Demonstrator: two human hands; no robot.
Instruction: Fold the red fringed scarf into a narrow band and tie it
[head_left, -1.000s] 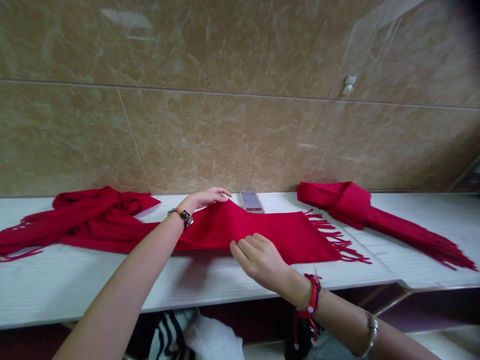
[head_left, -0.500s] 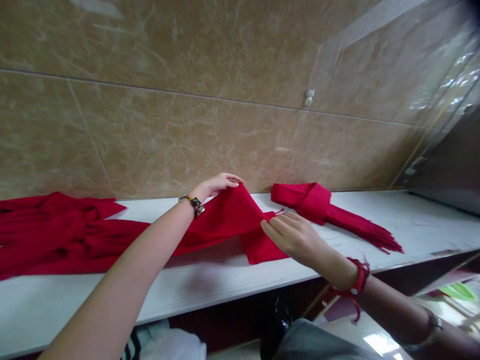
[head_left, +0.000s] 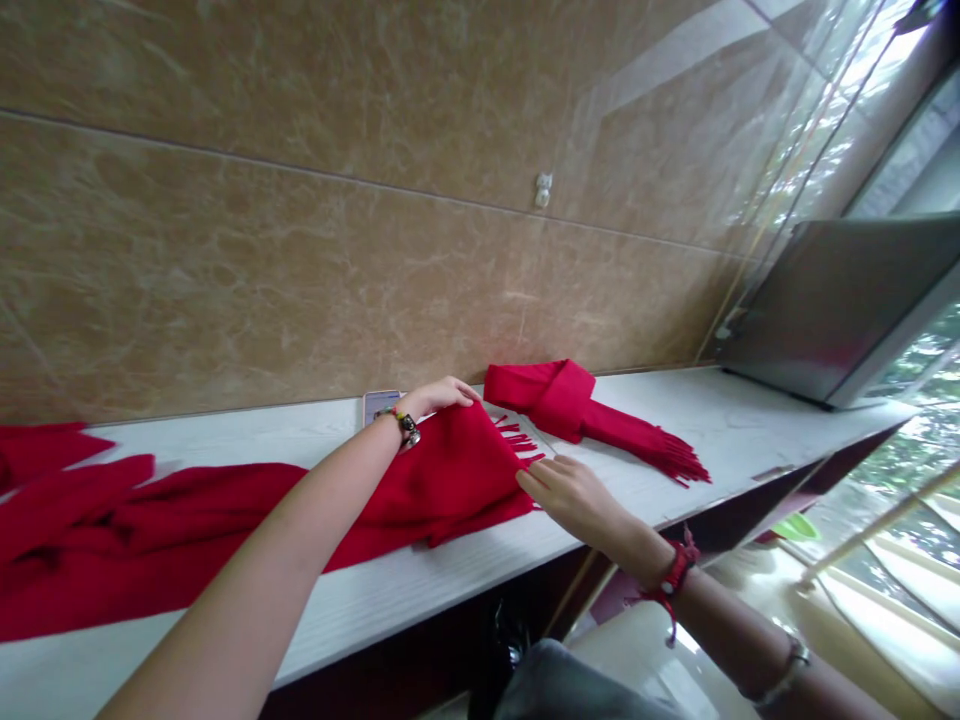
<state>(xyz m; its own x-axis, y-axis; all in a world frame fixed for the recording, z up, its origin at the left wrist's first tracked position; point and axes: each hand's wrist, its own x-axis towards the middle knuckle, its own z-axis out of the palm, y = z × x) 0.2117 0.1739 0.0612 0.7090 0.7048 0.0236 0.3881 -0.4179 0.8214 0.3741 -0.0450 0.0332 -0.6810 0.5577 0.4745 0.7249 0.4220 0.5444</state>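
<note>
Brown marbled tile wall (head_left: 300,250), white wood-grain counter (head_left: 420,580) at its foot. One flat red cloth scarf (head_left: 472,450) with tasselled end, lying along the counter, its edge raised between both hands. Left hand (head_left: 442,395): fingertips pinched on that edge's far side. Right hand (head_left: 562,490): fingers curled, apparently gripping its near side. Step in hand, as judged: scarf held doubled near its tassels; next move seems to call for level grips and a taut edge. One smartphone (head_left: 380,403), just behind the left wrist, partly hidden. One folded red fringed scarf (head_left: 555,400), beyond the right hand. Crumpled red cloth (head_left: 82,545), left of the left forearm; whether one piece, cannot tell. One grey box-shaped appliance (head_left: 840,300), well right of the right hand.
</note>
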